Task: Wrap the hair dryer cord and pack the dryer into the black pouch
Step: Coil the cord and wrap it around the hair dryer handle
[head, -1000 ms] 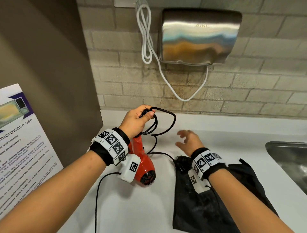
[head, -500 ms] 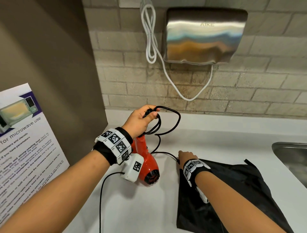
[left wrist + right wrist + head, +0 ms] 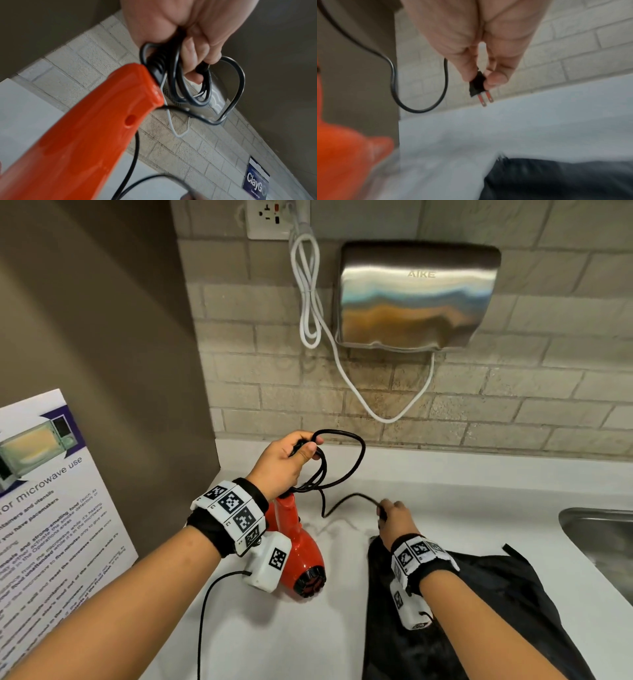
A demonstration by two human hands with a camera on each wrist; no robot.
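Pinching the plug [image 3: 477,84] between thumb and fingertips, the right hand [image 3: 394,517] hovers just above the desk [image 3: 445,501], prongs pointing down and away. From it the free tail of the cord [image 3: 346,465] runs left and up to the left hand [image 3: 286,462], which is closed round several gathered loops at the butt of the red hair dryer [image 3: 301,556]. The dryer's long axis runs from that hand back toward the person, nozzle end nearest the body. So the loop bundle lies up and left of the plug; bringing the last length there likely falls to the right hand. The black pouch [image 3: 507,594] lies flat on the white desk under the right forearm. Behind stand a brick wall, a steel hand dryer [image 3: 416,299] and, at far right, a sink [image 3: 603,529].
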